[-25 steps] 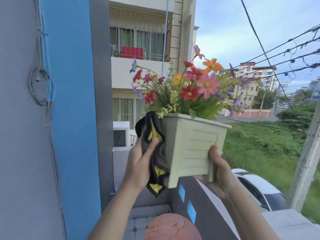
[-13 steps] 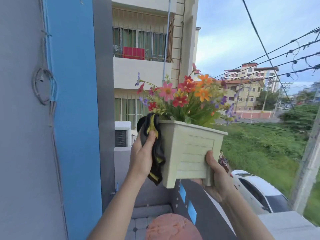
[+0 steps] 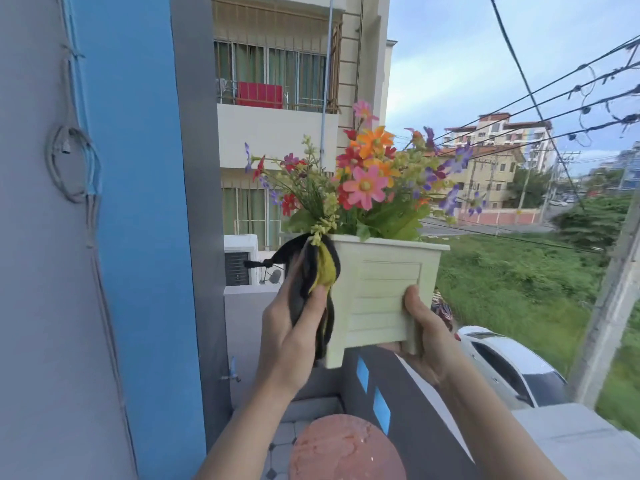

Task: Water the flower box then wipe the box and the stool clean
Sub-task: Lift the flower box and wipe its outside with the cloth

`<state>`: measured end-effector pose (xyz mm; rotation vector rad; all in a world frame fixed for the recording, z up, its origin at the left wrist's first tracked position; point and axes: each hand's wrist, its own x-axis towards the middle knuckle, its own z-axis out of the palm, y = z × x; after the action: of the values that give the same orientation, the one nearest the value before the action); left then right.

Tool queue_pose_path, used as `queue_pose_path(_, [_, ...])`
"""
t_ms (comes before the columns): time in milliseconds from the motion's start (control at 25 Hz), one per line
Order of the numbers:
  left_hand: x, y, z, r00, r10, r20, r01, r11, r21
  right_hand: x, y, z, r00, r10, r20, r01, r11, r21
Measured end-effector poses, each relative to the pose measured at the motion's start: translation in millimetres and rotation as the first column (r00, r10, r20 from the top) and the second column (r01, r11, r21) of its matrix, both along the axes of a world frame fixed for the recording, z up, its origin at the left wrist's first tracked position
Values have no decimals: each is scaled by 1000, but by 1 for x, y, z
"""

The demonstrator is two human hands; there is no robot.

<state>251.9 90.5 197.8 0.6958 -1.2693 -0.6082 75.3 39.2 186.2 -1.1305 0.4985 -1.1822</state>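
A pale green flower box full of colourful flowers is held up in the air in front of me. My right hand grips its lower right corner from below, thumb on the front face. My left hand presses a black and yellow cloth against the box's left side, near the rim. The round reddish stool sits below, between my forearms.
A blue and grey wall rises close on the left, with a cable loop on it. A dark balcony parapet runs under the box. Beyond it are a white car, grass, buildings and overhead wires.
The box has been turned in my right hand, so the flowers face differently. My left hand has slid the cloth up along the box's left side towards the rim.
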Motion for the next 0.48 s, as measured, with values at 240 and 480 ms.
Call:
queue_pose_path(240, [36,-41,3,936,-133,-327,253,898,360,-1,6,-4,1000,-2,19,1,999,34])
queue_pose_path(480, [52,-41,-13,902,-251,-350,361,884,298,-3,5,13,983,114,143,-130,986,106])
